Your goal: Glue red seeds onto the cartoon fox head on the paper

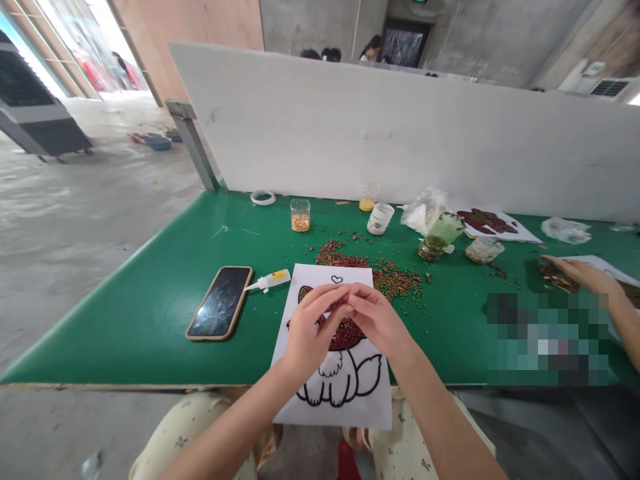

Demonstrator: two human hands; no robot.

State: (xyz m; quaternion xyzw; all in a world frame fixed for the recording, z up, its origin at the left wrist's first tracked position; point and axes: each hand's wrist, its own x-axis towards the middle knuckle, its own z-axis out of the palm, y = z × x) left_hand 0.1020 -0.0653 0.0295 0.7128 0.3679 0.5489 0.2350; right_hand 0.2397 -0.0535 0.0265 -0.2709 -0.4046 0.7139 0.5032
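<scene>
My left hand [313, 327] and my right hand [379, 319] meet at the fingertips above a white sheet of paper [289, 400]. Both are closed in a pinch; whatever lies between the fingers is too small or hidden to name. The sheet carries a black outline drawing of a fox-like animal [340, 380] with a small heart above it. Dark red beans cover much of the animal's head [347, 337], which my hands partly hide. Just beyond the sheet lies a loose pile of red and green beans [395, 279].
Left of the paper lie a glue bottle [273, 280] and a phone [220, 303]. Farther back stand a cup of yellow kernels [301, 217], a tape roll [263, 197] and a tipped jar [440, 237]. Another person's hand [583, 273] is at the right. A white partition [400, 133] borders the table.
</scene>
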